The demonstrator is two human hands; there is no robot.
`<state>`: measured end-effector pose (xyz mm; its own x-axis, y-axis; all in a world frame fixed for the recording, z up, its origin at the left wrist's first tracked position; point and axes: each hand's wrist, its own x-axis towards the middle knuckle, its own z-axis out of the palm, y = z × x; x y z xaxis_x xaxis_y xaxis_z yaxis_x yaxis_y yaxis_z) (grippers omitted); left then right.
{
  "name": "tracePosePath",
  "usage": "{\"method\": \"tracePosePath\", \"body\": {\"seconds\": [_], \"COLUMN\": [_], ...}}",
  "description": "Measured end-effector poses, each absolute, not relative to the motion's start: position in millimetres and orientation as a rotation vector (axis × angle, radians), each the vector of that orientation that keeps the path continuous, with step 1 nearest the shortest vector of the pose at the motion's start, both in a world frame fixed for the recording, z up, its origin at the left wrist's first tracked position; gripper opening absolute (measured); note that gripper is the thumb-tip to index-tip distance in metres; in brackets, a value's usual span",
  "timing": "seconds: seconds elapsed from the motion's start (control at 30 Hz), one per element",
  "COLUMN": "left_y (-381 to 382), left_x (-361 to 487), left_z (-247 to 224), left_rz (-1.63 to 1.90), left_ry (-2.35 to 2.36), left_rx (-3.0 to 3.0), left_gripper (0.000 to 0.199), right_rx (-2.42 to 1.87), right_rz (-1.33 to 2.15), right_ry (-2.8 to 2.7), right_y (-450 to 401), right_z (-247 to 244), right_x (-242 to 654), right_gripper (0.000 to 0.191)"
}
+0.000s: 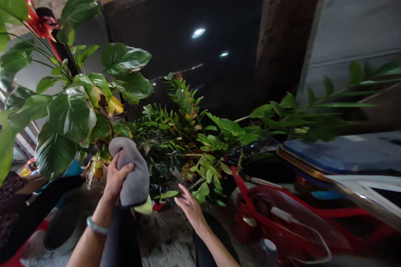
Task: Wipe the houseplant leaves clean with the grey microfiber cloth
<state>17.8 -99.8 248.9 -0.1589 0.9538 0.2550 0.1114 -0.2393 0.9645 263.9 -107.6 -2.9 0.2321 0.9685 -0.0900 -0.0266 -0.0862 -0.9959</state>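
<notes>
My left hand (113,178), with a pale bracelet at the wrist, is closed round a folded grey cloth (135,175). A yellow-green piece (145,207) shows below the cloth; I cannot tell whether it is a leaf or part of the cloth. My right hand (190,210) is open, fingers stretched out, beside a green leaf (169,194) at the low edge of the plants. Whether the fingertips touch that leaf is unclear. Above my left hand stands a large-leaved plant (70,112) with some yellowed, browned leaves. Smaller leafy plants (206,142) fill the middle.
A seated person's dark-clothed leg (46,200) is at the left, near a dark bucket (62,227). A red plastic basket (282,217) with a white cable stands at the right, below a blue-topped object (338,154). A dark glossy panel (184,50) rises behind the plants.
</notes>
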Motion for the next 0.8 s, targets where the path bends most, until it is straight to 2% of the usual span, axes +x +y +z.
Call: {"method": "tracePosePath", "body": {"seconds": [0.07, 0.13, 0.2, 0.27, 0.33, 0.4, 0.53, 0.6, 0.7, 0.8], "left_y": [-72.7, -53.5, -49.8, -61.9, -81.7, -96.9, -82.3, -58.1, -34.5, -45.9], "left_x": [30.7, 43.1, 49.9, 48.6, 40.1, 29.8, 28.4, 41.9, 68.9, 84.8], "left_z": [260.3, 247.9, 219.0, 191.3, 182.9, 201.8, 277.0, 293.7, 268.6, 224.5], "left_rz": [1.524, 1.45, 1.233, 0.972, 0.804, 0.79, 1.156, 1.299, 1.172, 0.711], "left_ry": [1.229, 1.212, 1.24, 1.265, 1.249, 1.165, 1.103, 1.119, 1.167, 1.159], "left_rx": [1.478, 1.583, 1.67, 1.729, 1.766, 1.754, 1.791, 1.837, 1.935, 2.097], "left_gripper": [0.071, 0.065, 0.057, 0.056, 0.058, 0.061, 0.067, 0.067, 0.061, 0.058], "right_rx": [-1.275, -1.125, -0.94, -0.796, -0.703, -0.631, -0.566, -0.552, -0.535, -0.535], "right_rz": [1.244, 1.408, 1.528, 1.612, 1.677, 1.725, 1.75, 1.747, 1.751, 1.752], "right_ry": [-0.873, -0.752, -0.645, -0.583, -0.561, -0.547, -0.521, -0.51, -0.507, -0.523], "right_y": [-102.3, -100.6, -102.7, -106.9, -110.6, -112.0, -109.1, -108.6, -112.9, -121.7], "right_z": [-1.8, -0.5, -0.3, -0.9, -2.0, -3.0, -3.0, -0.4, 6.7, 12.6], "right_x": [263.2, 267.6, 275.9, 286.1, 296.4, 304.8, 309.9, 307.0, 303.0, 305.9], "right_gripper": [0.07, 0.057, 0.047, 0.042, 0.04, 0.039, 0.04, 0.041, 0.043, 0.045]}}
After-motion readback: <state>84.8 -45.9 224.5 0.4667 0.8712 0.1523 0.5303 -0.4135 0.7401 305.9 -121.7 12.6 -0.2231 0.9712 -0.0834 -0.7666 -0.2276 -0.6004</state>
